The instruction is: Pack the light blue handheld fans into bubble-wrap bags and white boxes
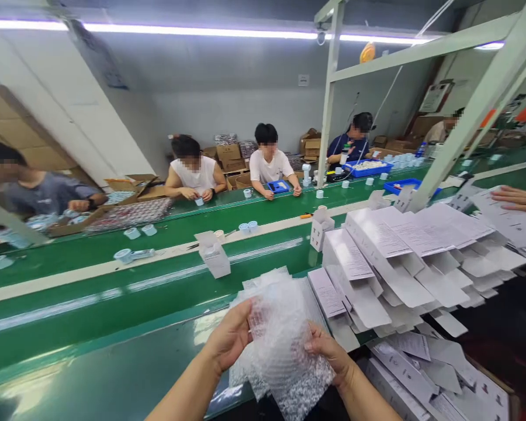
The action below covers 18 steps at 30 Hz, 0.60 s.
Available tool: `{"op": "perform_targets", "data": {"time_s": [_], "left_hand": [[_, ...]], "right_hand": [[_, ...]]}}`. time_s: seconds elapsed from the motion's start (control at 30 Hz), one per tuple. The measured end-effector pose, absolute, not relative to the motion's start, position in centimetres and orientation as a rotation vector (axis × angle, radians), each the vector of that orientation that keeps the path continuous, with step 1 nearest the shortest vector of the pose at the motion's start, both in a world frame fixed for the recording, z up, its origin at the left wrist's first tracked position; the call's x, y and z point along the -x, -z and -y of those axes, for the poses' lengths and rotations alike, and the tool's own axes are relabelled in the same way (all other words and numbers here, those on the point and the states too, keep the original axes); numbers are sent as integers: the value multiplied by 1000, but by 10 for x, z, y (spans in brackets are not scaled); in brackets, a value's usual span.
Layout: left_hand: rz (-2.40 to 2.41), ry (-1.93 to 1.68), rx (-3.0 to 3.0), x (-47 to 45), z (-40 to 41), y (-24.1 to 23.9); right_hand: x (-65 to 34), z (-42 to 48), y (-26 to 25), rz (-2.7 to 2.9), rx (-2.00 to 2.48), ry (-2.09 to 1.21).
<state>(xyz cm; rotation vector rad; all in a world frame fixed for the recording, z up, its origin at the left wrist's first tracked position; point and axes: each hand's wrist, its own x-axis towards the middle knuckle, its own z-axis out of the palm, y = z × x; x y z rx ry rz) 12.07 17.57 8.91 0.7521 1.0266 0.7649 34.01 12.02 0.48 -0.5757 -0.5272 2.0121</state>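
Note:
My left hand (229, 339) and my right hand (329, 351) both grip a clear bubble-wrap bag (284, 345), one on each side, fingers closed on its edges, at the near edge of the green work surface. More bubble-wrap bags (267, 280) lie in a pile just behind it. To the right spreads a fan of flat white cartons (403, 257), printed on their faces.
A green conveyor belt (114, 275) runs left to right, carrying an upright white box (214, 254), another open box (321, 227) and small blue-white cups (123, 255). Several people sit on the far side. Another person's hand (519, 200) rests on papers at right. A green frame post (464, 117) slants overhead.

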Motion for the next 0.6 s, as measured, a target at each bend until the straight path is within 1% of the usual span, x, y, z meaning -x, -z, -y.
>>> {"op": "perform_targets", "data": {"time_s": [0.1,0.23,0.33,0.4,0.5,0.53,0.6], "left_hand": [[-1180,-859,-930,-101,-164,-106],[-1347,-792,-1135,-74,-141,-113],[-1405,-779,-1227,-59,-122,-116],[-1466,-837,-1267,-48,-111,-118],[-1605,-988,-1219,-19,-101,-120],[-1657,-1047,-1165,-6,-99,-118],[-1756,-1149,-1017,22,-98,-107]], "right_hand": [[-331,-126,3,567,748,-1982],[-317,-123,21,699,1020,-1857],[-305,-122,18,880,1174,-1696],[-305,-121,-2,1032,1269,-1485],[-322,-108,-60,1319,1210,-1222],[-332,-98,-82,1422,1101,-1262],[-350,-68,-123,1551,873,-1471]]}}
